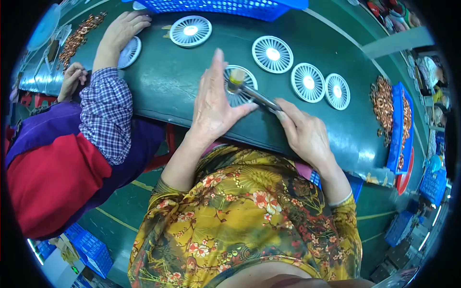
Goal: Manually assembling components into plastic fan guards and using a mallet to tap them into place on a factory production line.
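My right hand (pixel 307 132) is closed round the handle of a small mallet (pixel 259 97). Its yellow and pale head is over a round white slotted disc (pixel 234 100) on the green table, near the edge before me; whether the two touch I cannot tell. At that disc's left side is my left hand (pixel 210 103), open, fingers stretched up and thumb out along its near rim. No object shows in this hand. Similar white discs lie beyond and to the right, among them one disc (pixel 272 54) straight ahead and another disc (pixel 308 82) beside it.
A blue basket (pixel 216 6) stands at the far edge. On the right, a pile of copper-coloured pieces (pixel 382 108) lies against a blue tray (pixel 396 127). At left, a co-worker's hand (pixel 122 31) rests by a white disc (pixel 129 53), near another copper-coloured pile (pixel 79 38).
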Action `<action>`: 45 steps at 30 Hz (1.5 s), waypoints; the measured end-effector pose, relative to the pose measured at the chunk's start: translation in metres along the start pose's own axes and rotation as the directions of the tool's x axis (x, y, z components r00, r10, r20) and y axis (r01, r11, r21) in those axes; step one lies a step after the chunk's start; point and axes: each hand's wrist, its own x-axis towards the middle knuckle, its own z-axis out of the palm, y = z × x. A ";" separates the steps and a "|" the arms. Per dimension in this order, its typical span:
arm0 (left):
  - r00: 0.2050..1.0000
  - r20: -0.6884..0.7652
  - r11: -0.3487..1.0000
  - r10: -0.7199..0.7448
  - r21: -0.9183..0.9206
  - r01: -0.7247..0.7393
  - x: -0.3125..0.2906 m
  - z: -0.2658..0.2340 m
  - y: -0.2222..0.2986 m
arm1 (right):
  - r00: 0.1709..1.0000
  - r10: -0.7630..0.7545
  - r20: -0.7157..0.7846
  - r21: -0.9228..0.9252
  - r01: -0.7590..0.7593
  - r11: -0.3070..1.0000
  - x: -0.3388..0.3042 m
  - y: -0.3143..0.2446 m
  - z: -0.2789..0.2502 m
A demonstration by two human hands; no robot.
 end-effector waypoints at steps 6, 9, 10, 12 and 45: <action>0.985 -0.171 0.995 0.028 -0.094 -0.044 0.043 -0.027 -0.035 | 0.983 0.184 -0.006 0.153 -0.181 0.971 -0.009 0.008 -0.021; 0.975 -0.166 0.947 0.145 0.310 -0.088 0.089 -0.029 -0.059 | 0.998 -0.023 -0.061 0.232 0.036 0.972 -0.008 -0.003 -0.004; 0.977 -0.167 0.914 0.134 0.402 -0.057 0.105 -0.028 -0.069 | 0.999 -0.038 -0.013 0.232 0.040 0.972 -0.005 -0.012 -0.003; 0.999 -0.026 0.892 -0.028 0.451 0.037 0.122 -0.044 -0.076 | 0.996 -0.091 0.010 0.226 0.086 0.970 0.000 -0.010 0.008; 0.982 0.125 0.990 0.139 0.006 -0.140 0.001 -0.015 -0.042 | 0.994 -0.017 -0.107 -0.045 0.012 0.999 -0.017 0.010 0.026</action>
